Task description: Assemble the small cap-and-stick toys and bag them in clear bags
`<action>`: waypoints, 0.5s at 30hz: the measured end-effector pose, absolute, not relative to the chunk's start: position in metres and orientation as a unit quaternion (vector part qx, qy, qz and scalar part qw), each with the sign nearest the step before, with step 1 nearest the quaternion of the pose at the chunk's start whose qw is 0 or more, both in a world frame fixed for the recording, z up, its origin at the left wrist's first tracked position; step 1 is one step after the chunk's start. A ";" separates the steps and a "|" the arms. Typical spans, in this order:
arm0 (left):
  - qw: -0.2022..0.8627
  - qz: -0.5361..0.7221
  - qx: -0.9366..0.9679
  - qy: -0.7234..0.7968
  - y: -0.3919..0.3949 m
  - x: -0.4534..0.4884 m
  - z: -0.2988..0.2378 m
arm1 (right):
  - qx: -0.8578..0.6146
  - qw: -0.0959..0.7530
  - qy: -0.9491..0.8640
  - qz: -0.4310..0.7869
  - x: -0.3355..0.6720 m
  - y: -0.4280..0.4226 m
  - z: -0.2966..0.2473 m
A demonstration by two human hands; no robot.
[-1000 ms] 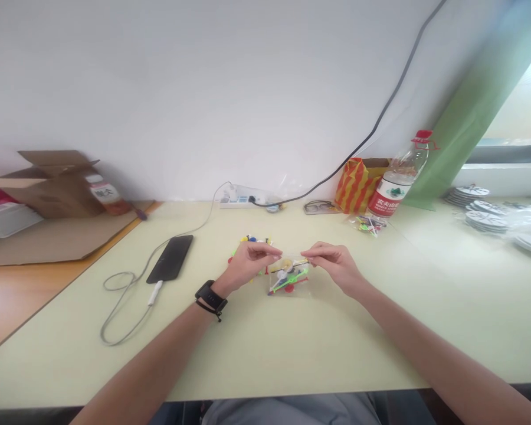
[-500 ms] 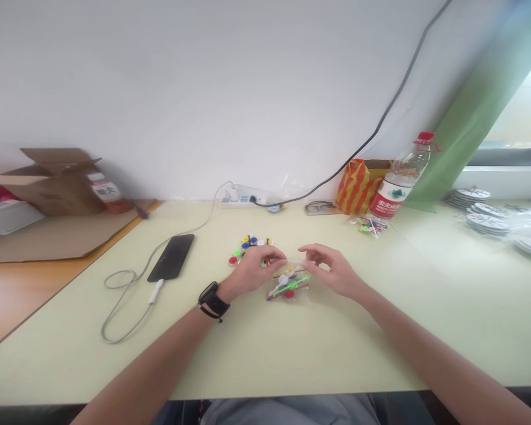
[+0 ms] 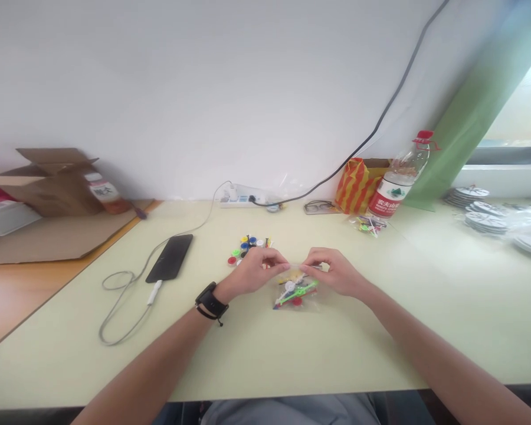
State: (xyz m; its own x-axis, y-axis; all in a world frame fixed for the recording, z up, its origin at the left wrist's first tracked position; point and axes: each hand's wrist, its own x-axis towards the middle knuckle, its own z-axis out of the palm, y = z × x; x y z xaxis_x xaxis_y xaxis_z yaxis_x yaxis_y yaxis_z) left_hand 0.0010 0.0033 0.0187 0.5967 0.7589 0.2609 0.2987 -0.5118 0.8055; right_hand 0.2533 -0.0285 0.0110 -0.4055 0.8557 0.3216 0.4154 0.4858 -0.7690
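The clear bag [image 3: 297,291] is pinched at the top by the left hand [image 3: 253,273] and right hand [image 3: 337,273] (each clamped thumb-to-finger), coloured pieces [image 3: 244,247] being scattered beyond its left

Window: the pale, bright pane [image 3: 522,109] at upper right glows nearly white, its view washed out; daylight enters here.
Green sheet: the tall, slanting green panel [image 3: 462,133] beside it fades into bluish haze towards the top.
Wall: the smooth grey-white wall [image 3: 194,88] is softly, evenly lit.
Tabletop: the flat, pale yellow-green surface [image 3: 446,301] is brightest at right, with a milky sheen.
Shadows: faint and soft-edged near the bare right hand [image 3: 336,273].
Bag: the small, clear plastic bag [image 3: 310,303] shows slight glints; fine detail inside is smeared.
Edges: wide-angle stretching; the open brown cardboard box [image 3: 66,192] at left looks soft.
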 end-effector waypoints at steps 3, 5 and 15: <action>0.373 0.299 0.812 0.333 0.005 -0.003 0.024 | -0.420 0.359 -0.782 0.290 0.259 -0.027 0.015; 0.370 0.300 0.810 0.344 0.005 -0.004 0.026 | -0.415 0.345 -0.784 0.305 0.262 -0.027 0.018; 0.380 0.330 0.787 0.357 0.003 -0.005 0.029 | -0.424 0.293 -0.798 0.312 0.266 -0.038 0.034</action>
State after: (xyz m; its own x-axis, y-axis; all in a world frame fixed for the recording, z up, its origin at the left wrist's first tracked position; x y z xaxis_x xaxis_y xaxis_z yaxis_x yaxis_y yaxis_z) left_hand -0.0051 0.0026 0.0287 0.5276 0.8126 0.2474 0.3122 -0.4564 0.8332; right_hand 0.2660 -0.0382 0.0337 -0.4685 0.8597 0.2035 0.4940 0.4459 -0.7464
